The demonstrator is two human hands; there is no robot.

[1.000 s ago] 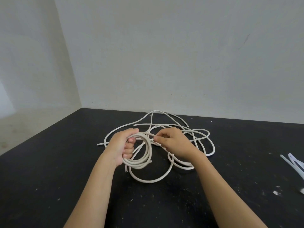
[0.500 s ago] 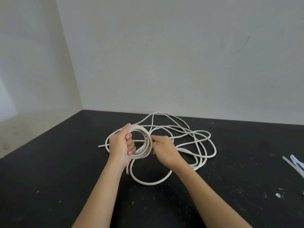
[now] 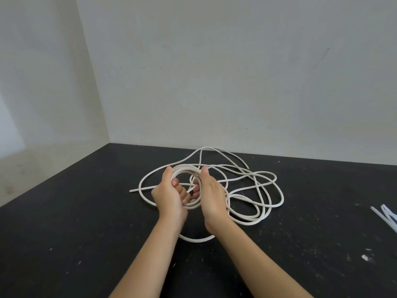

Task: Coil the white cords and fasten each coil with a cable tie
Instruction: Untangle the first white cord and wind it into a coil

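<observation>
Bench (image 3: 86,233), black, speckled; my left hand (image 3: 169,196) and right hand (image 3: 211,196), fingers of both curled through small white coil (image 3: 185,168), thumbs over its top, gripping it between them; loose cord (image 3: 197,240) looping beneath my wrists, sprawling behind and rightward; cable ties (image 3: 386,218) at right edge; pale wall (image 3: 236,72) beyond.

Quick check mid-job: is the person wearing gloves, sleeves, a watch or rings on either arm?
No. The left hand and right hand are bare: no gloves, and no rings show. The left forearm and right forearm are uncovered down to the picture's edge, with no sleeve, watch or wristband in view.
</observation>
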